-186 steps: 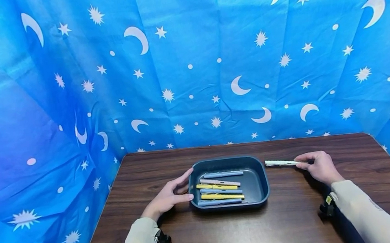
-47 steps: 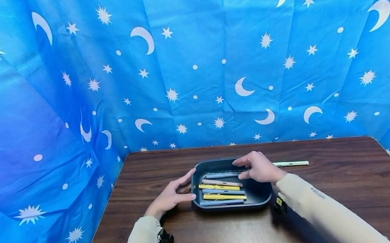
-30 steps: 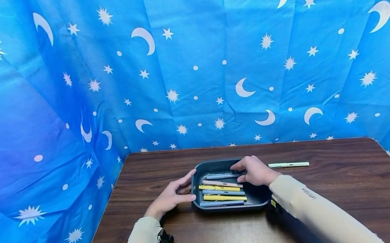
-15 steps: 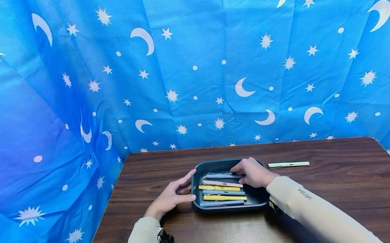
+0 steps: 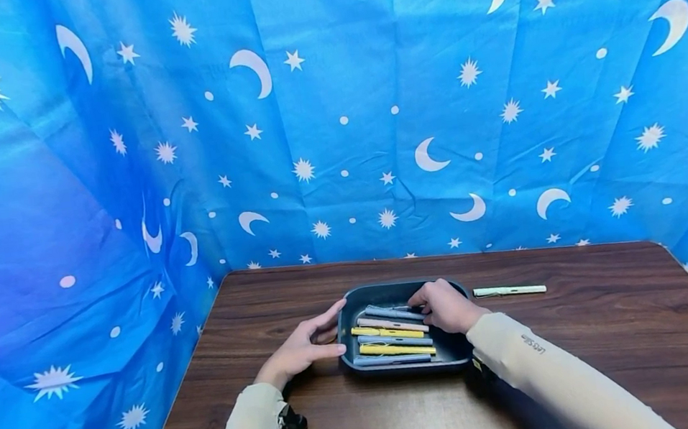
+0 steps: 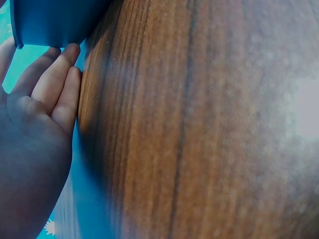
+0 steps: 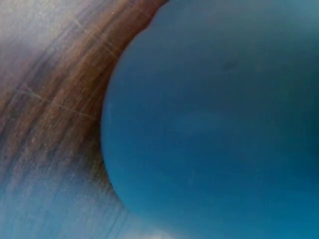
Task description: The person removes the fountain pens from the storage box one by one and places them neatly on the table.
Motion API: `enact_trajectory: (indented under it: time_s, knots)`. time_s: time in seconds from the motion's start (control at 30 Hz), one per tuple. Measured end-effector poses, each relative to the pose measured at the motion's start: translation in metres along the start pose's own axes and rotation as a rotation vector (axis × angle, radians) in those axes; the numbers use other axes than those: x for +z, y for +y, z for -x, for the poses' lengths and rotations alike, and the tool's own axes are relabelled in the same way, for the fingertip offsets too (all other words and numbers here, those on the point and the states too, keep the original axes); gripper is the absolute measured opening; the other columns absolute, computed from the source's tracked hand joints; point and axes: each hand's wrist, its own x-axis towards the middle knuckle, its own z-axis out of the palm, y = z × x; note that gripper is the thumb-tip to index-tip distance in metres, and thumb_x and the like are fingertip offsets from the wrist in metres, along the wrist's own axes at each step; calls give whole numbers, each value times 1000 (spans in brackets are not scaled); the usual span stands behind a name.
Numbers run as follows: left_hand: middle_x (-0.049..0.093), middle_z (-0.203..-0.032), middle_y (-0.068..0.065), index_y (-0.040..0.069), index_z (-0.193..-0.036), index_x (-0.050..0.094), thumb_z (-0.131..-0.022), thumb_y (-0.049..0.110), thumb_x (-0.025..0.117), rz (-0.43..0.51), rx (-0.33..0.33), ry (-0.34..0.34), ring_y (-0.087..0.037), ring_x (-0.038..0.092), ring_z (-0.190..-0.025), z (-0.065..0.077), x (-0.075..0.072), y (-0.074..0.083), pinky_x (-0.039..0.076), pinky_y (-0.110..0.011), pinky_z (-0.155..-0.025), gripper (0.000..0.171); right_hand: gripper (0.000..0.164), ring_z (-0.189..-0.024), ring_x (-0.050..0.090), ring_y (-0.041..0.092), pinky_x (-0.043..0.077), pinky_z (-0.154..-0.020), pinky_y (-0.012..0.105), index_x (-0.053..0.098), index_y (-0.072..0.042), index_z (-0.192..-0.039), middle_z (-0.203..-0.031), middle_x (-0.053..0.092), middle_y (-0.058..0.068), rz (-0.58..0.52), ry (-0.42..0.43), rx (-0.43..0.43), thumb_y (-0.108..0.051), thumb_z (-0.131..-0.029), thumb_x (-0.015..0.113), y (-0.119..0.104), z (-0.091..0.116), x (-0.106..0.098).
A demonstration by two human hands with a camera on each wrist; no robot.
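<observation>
In the head view, a dark blue-grey rectangular container [image 5: 404,370] holds several pens lying side by side. My left hand [image 5: 296,346] rests against its left end, thumb and fingers spread nearly straight along the wall. The left wrist view shows that hand's fingertips [image 6: 72,49] at the container's underside edge. Reaching in from the right, my right hand [image 5: 449,306] pinches the right end of the rearmost grey-blue pen [image 5: 389,312], which lies slanted. In front of it are a pale pink pen [image 5: 391,324], a yellow pen [image 5: 392,332] and others in grey-blue and yellow.
A pale green pen [image 5: 513,290] lies on the brown wooden table [image 5: 594,326], right of the container. Blue cloth [image 5: 333,85] with moons and stars hangs behind and at both sides. The container's blurred wall [image 7: 199,124] fills most of the right wrist view.
My right hand has let go of the pale green pen on the table and moved left into the container. The rear grey-blue pen's right end has swung nearer. The left hand stays put.
</observation>
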Motion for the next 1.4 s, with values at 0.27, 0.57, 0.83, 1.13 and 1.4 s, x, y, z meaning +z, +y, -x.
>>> enact_trajectory:
  time_s: [0.27, 0.57, 0.83, 1.13, 1.4]
  knots:
    - [23, -174, 3, 32, -167, 29, -101, 15, 72, -7, -1, -3, -33, 34, -155, 2, 1, 1, 20, -60, -127, 80, 39, -109, 75, 31, 63, -88, 44, 76, 0, -125, -128, 73, 18, 29, -8, 0, 18, -90, 70, -2, 2, 0]
    - [24, -174, 4, 31, -167, 29, -100, 17, 73, -13, -15, 7, -32, 34, -155, 1, 1, 0, 20, -60, -127, 81, 35, -115, 72, 32, 62, -92, 47, 77, 1, -122, -121, 76, 17, 40, 26, -29, 17, -92, 69, -5, 4, 0]
    - [24, -173, 7, 33, -167, 29, -100, 17, 73, -7, -29, 7, -30, 34, -155, 1, 1, 0, 20, -58, -128, 81, 28, -111, 74, 31, 62, -91, 46, 79, 0, -118, -116, 78, 15, 54, 55, -15, 11, -94, 70, -8, 6, 0]
    - [24, -174, 4, 31, -167, 30, -101, 17, 72, -2, -20, 6, -34, 33, -156, 2, 1, 2, 18, -63, -127, 79, 23, -110, 74, 32, 63, -90, 47, 79, 1, -117, -116, 78, 16, 38, 81, -38, 6, -96, 71, -7, 8, -2]
    - [24, -174, 5, 31, -167, 29, -101, 15, 71, -1, -3, -4, -34, 33, -156, 2, 0, 3, 18, -63, -127, 80, 19, -101, 74, 27, 63, -86, 45, 81, -1, -114, -109, 78, 12, 63, 135, -81, 0, -95, 75, -6, 10, -6]
